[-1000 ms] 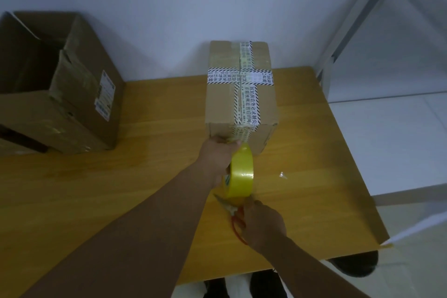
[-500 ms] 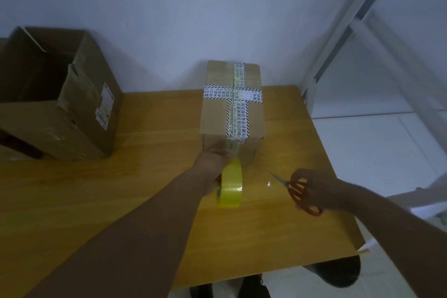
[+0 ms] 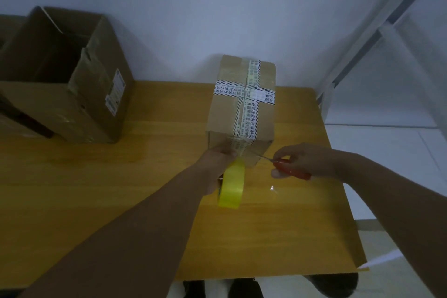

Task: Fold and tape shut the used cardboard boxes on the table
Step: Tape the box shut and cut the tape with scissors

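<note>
Yellow tape roll [image 3: 232,186] and red-handled scissors [image 3: 291,170] are held at the near face of the sealed cardboard box [image 3: 222,113].
The roll is gripped on edge by the left hand [image 3: 217,164], knuckles touching the box's near face beside the tape strip. The scissors are gripped in the curled fingers of the right hand [image 3: 306,159], blades pointed left at that strip. The box is stood on the wooden table [image 3: 121,189] against the white wall [image 3: 217,7]. An open cardboard box [image 3: 72,109] is set well apart at far left.
</note>
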